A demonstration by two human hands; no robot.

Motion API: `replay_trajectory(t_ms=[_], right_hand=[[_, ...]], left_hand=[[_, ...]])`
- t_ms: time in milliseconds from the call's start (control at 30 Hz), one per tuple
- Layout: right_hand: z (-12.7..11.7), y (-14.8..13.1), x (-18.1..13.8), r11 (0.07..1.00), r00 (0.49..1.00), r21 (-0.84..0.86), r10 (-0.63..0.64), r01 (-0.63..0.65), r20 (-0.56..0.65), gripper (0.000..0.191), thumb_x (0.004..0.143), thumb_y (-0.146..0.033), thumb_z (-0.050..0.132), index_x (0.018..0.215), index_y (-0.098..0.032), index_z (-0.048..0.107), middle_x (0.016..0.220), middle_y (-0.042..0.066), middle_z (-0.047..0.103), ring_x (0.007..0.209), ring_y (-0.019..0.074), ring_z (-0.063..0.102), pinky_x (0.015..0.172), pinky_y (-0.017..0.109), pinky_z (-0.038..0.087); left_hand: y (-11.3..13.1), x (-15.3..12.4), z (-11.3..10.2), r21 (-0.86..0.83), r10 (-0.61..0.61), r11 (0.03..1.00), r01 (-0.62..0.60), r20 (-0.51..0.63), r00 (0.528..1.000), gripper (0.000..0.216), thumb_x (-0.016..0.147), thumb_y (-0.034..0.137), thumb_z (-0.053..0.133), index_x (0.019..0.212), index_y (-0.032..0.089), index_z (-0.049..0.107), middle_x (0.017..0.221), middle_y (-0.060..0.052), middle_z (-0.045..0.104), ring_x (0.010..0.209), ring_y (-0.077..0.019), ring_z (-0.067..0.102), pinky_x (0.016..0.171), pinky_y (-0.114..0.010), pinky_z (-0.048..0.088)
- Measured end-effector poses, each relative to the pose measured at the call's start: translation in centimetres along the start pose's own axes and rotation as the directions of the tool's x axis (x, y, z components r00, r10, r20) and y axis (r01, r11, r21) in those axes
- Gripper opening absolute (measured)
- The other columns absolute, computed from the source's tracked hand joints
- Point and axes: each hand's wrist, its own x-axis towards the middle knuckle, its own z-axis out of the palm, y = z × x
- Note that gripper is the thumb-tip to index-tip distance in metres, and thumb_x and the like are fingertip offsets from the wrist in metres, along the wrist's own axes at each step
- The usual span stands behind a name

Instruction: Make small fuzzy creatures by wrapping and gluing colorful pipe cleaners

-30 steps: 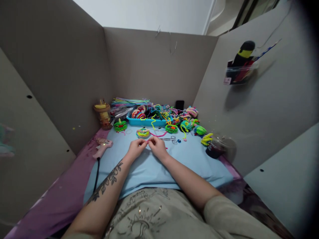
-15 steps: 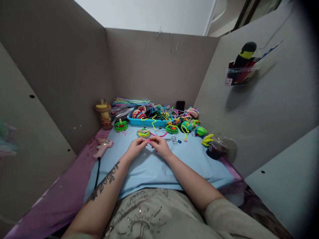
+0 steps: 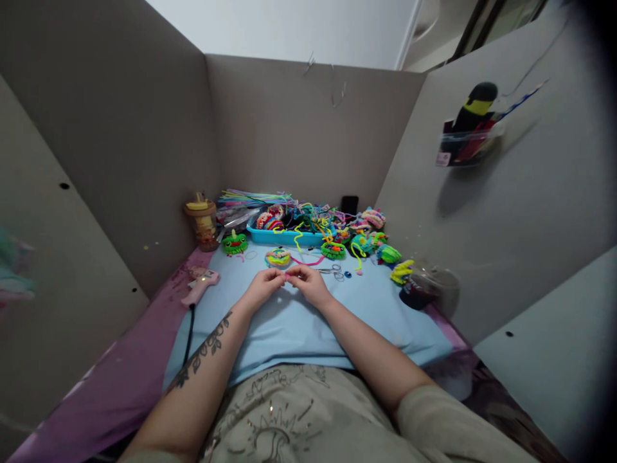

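My left hand (image 3: 265, 285) and my right hand (image 3: 309, 285) meet over the blue cloth (image 3: 376, 321). Their fingertips pinch a small pink piece (image 3: 287, 276) between them, mostly hidden by the fingers; its kind I cannot make out. Just beyond the hands lies a yellow and multicoloured fuzzy pipe-cleaner piece (image 3: 277, 258). From near it a magenta pipe cleaner (image 3: 311, 263) runs to the right. Scissors (image 3: 333, 272) rest to the right of my right hand, beside a small dark blue round item (image 3: 348, 274).
Behind stands a blue tray (image 3: 289, 238) heaped with pipe cleaners. Green fuzzy pieces (image 3: 234, 243) sit around it. A pink glue gun (image 3: 200, 287) with a black cord lies left. A tumbler (image 3: 201, 225) stands back left, a dark cup (image 3: 418, 289) right. Grey panels enclose three sides.
The pink piece is now more covered by the fingertips, which have shifted slightly around it. Both arms stay in nearly the same place.
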Motion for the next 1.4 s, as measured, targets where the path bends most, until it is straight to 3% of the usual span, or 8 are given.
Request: replay_trajectory(t_ms=[167, 367, 633, 833, 900, 1000, 1167, 1400], right_hand=[[-0.3, -0.1, 0.1, 0.988, 0.995, -0.116, -0.103, 0.104, 0.018, 0.017, 0.073, -0.035, 0.066, 0.079, -0.018, 0.067, 0.08, 0.003, 0.063, 0.077, 0.0159, 0.057, 0.067, 0.026, 0.047], [-0.7, 0.2, 0.2, 0.972, 0.982, -0.15, -0.173, 0.184, 0.08, 0.009, 0.074, -0.028, 0.066, 0.075, -0.019, 0.066, 0.077, 0.001, 0.059, 0.076, 0.0143, 0.056, 0.066, 0.025, 0.045], [-1.1, 0.3, 0.5, 0.979, 0.987, -0.168, -0.095, 0.116, 0.13, 0.013, 0.074, -0.03, 0.064, 0.079, -0.019, 0.066, 0.081, 0.002, 0.06, 0.076, 0.014, 0.056, 0.062, 0.023, 0.046], [-3.5, 0.7, 1.4, 0.987, 0.999, -0.159, 0.013, -0.021, -0.05, 0.026, 0.069, -0.023, 0.062, 0.095, -0.019, 0.066, 0.092, 0.003, 0.06, 0.078, 0.0142, 0.057, 0.062, 0.027, 0.05], [-4.1, 1.0, 1.6, 0.975, 0.997, -0.218, 0.021, -0.038, -0.081, 0.023, 0.069, -0.022, 0.062, 0.091, -0.018, 0.067, 0.089, 0.003, 0.061, 0.074, 0.0137, 0.056, 0.065, 0.029, 0.051], [-4.1, 1.6, 1.6, 0.955, 0.998, -0.298, -0.001, -0.017, -0.058, 0.019, 0.068, -0.019, 0.061, 0.086, -0.018, 0.068, 0.084, 0.002, 0.06, 0.07, 0.0127, 0.055, 0.068, 0.031, 0.05], [-3.2, 1.8, 1.2, 0.913, 0.999, -0.406, -0.045, 0.044, 0.009, 0.014, 0.068, -0.015, 0.062, 0.08, -0.018, 0.068, 0.082, 0.002, 0.058, 0.067, 0.0119, 0.055, 0.072, 0.033, 0.049], [-3.2, 1.7, 1.1, 0.9, 0.997, -0.432, -0.072, 0.058, -0.015, 0.01, 0.072, -0.017, 0.06, 0.078, -0.018, 0.068, 0.08, 0.002, 0.058, 0.067, 0.0121, 0.055, 0.07, 0.031, 0.05]], left_hand=[[0.6, -0.3, 0.1, -0.064, -0.051, 0.997, 0.053, 0.04, 0.998, 0.032, 0.07, 0.045, 0.059, 0.065, 0.014, 0.056, 0.049, 0.005, 0.041, 0.045, -0.0063, 0.033, 0.045, -0.021, 0.023], [0.2, -0.3, -0.1, -0.072, -0.06, 0.995, 0.067, 0.095, 0.994, 0.025, 0.069, 0.038, 0.059, 0.064, 0.013, 0.056, 0.05, 0.005, 0.043, 0.045, -0.0064, 0.034, 0.045, -0.021, 0.023], [0.0, -0.1, -0.2, -0.039, -0.086, 0.995, 0.091, 0.12, 0.989, 0.03, 0.07, 0.043, 0.059, 0.067, 0.013, 0.058, 0.052, 0.004, 0.045, 0.046, -0.0068, 0.036, 0.046, -0.02, 0.026], [-0.8, 0.7, -1.5, 0.276, 0.02, 0.961, -0.009, -0.038, 0.999, 0.032, 0.074, 0.046, 0.054, 0.07, 0.015, 0.061, 0.055, 0.001, 0.053, 0.051, -0.0111, 0.043, 0.049, -0.022, 0.03], [-0.9, 1.3, -2.7, 0.473, 0.066, 0.88, -0.053, -0.012, 0.998, 0.027, 0.075, 0.041, 0.052, 0.067, 0.017, 0.062, 0.058, -0.001, 0.058, 0.056, -0.0135, 0.047, 0.053, -0.023, 0.032], [-1.0, 2.2, -4.9, 0.697, 0.004, 0.717, -0.036, 0.047, 0.999, 0.02, 0.072, 0.035, 0.054, 0.065, 0.018, 0.063, 0.061, -0.004, 0.062, 0.056, -0.0153, 0.05, 0.053, -0.025, 0.031], [-1.5, 2.9, -7.2, 0.796, -0.073, 0.605, 0.008, 0.046, 0.996, 0.012, 0.068, 0.028, 0.058, 0.065, 0.019, 0.065, 0.065, -0.007, 0.066, 0.058, -0.0173, 0.053, 0.053, -0.025, 0.032], [-2.7, 1.7, -6.9, 0.781, 0.062, 0.624, -0.038, -0.001, 0.998, 0.028, 0.079, 0.02, 0.043, 0.089, 0.019, 0.07, 0.088, -0.009, 0.068, 0.079, -0.0211, 0.059, 0.072, -0.029, 0.042]])
